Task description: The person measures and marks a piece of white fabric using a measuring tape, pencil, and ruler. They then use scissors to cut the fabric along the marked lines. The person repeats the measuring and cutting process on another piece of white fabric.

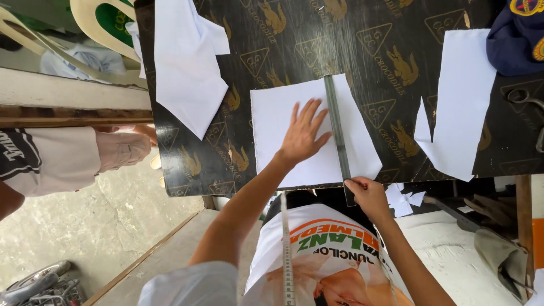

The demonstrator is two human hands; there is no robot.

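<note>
A white cloth (pixel 283 133) is laid flat at the near edge of the table (pixel 374 39), about the middle of that edge. A long ruler (pixel 336 127) is placed over the right part of the cloth, from its far edge to past its near edge. The cloth is pressed down by the left hand (pixel 301 136), which is open with the fingers spread and flat. The near end of the ruler is pinched by the right hand (pixel 368 195), closed on it at the table edge.

No drawn line or cut can be seen along the ruler, so the work seems to be at the measuring or aligning stage; marking and cutting are judged as not yet done. Some pieces look already cut: one white piece (pixel 187 62) lies toward the far left corner, and another (pixel 459 102), with a notch in it, lies to the right.

Scissors (pixel 527 102) are seen at the right edge, partly out of view, under a dark blue garment (pixel 515 39). A tape measure (pixel 287 255) hangs in front of the person.
</note>
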